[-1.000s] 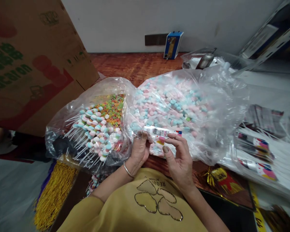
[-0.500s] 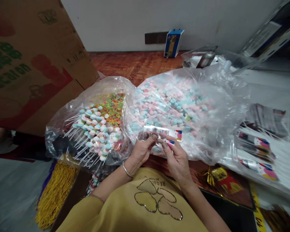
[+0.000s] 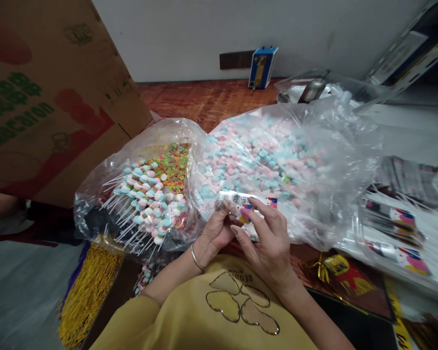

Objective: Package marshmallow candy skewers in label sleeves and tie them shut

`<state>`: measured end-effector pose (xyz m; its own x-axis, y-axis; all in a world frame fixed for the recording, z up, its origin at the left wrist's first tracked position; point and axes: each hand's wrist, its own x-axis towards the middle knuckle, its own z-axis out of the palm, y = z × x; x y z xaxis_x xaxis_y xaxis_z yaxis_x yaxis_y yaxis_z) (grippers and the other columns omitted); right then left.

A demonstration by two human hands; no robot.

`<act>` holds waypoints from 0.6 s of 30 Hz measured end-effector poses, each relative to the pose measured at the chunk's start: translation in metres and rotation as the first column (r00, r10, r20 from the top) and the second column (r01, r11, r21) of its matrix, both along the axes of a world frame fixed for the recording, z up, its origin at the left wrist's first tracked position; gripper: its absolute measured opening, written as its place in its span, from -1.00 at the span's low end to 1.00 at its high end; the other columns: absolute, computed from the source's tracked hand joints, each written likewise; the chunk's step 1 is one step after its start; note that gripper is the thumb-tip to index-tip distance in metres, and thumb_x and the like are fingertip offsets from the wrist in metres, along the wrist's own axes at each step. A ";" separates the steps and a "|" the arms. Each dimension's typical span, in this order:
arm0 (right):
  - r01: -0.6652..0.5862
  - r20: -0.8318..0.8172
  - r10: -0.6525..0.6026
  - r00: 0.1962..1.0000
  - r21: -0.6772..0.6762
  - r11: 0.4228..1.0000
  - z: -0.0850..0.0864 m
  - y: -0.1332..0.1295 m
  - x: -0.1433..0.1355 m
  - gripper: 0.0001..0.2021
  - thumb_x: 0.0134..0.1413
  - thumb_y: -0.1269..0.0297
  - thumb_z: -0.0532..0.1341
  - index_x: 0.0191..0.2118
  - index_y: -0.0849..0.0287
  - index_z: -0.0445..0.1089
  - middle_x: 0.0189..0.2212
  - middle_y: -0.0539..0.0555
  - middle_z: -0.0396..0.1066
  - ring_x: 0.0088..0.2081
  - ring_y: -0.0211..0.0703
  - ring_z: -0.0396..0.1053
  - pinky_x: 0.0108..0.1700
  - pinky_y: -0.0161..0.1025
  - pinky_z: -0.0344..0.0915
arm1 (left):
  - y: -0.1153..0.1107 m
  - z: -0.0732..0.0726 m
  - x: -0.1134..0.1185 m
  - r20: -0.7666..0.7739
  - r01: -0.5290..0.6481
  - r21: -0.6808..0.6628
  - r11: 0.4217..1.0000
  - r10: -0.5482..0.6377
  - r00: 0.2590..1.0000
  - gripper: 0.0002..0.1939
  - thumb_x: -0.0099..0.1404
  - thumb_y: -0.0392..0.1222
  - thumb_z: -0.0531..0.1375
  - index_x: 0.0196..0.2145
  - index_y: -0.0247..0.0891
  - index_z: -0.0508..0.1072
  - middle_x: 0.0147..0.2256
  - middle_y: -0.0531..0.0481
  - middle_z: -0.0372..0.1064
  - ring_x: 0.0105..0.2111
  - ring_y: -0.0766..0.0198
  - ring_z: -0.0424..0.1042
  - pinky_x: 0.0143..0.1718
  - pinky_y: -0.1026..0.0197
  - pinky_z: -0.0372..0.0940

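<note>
The left hand (image 3: 217,228) is nearly closed, pinching the end of a small printed wrapper (image 3: 237,212) between thumb and fingertips. The right hand (image 3: 272,238) is half open, thumb apart from its bent fingers, with fingertips at the wrapper's colored end; I cannot tell whether they touch it. The wrapper is in front of a big clear bag (image 3: 336,160) of pink and blue candies (image 3: 241,160), where a 2nd wrapper (image 3: 237,198) lies. To the left, candy sticks (image 3: 149,194) lie in another clear bag (image 3: 182,127).

Pale grey wall (image 3: 182,39) behind a reddish-brown tabletop (image 3: 197,99), grey floor (image 3: 25,291) at lower left.
</note>
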<state>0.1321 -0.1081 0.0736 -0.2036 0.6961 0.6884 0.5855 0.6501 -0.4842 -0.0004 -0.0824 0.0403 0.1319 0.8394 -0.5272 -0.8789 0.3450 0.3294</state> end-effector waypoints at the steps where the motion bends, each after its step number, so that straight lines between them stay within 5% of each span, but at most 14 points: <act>1: 0.006 0.014 -0.006 1.000 0.009 1.000 0.002 0.000 -0.001 -0.65 0.27 0.29 0.31 0.14 0.07 0.38 0.13 0.26 0.42 0.12 0.13 0.41 0.16 0.16 0.31 | 0.000 0.002 0.000 0.018 -0.006 -0.010 1.000 0.006 1.000 -0.63 -0.01 -0.14 0.57 -0.44 -0.29 0.46 -0.47 0.08 0.41 -0.48 0.39 0.38 -0.31 0.29 0.37; 9: -0.088 0.024 0.088 0.996 0.021 0.996 0.008 -0.001 -0.007 -0.61 0.28 0.36 0.29 0.19 0.12 0.36 0.18 0.32 0.33 0.19 0.15 0.36 0.17 0.18 0.36 | 0.001 0.005 -0.007 0.065 0.003 -0.049 0.999 0.000 0.998 -0.74 0.13 -0.27 0.48 -0.43 -0.30 0.44 -0.48 0.12 0.40 -0.47 0.42 0.41 -0.29 0.34 0.38; 18: -0.057 0.044 0.052 0.998 0.115 0.992 0.012 0.006 -0.014 -0.88 0.27 0.47 0.26 -0.12 0.14 0.42 0.16 0.31 0.36 0.17 0.13 0.39 0.16 0.20 0.36 | 0.000 0.001 -0.005 0.145 -0.037 0.058 0.998 0.028 0.989 -0.79 0.08 -0.46 0.42 -0.46 -0.36 0.44 -0.52 0.11 0.37 -0.56 0.49 0.34 -0.46 0.44 0.31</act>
<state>0.1179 -0.1017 0.0858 -0.2682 0.5992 0.7544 0.5655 0.7319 -0.3802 -0.0050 -0.0824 0.0410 0.1750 0.8742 -0.4528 -0.9292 0.2987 0.2176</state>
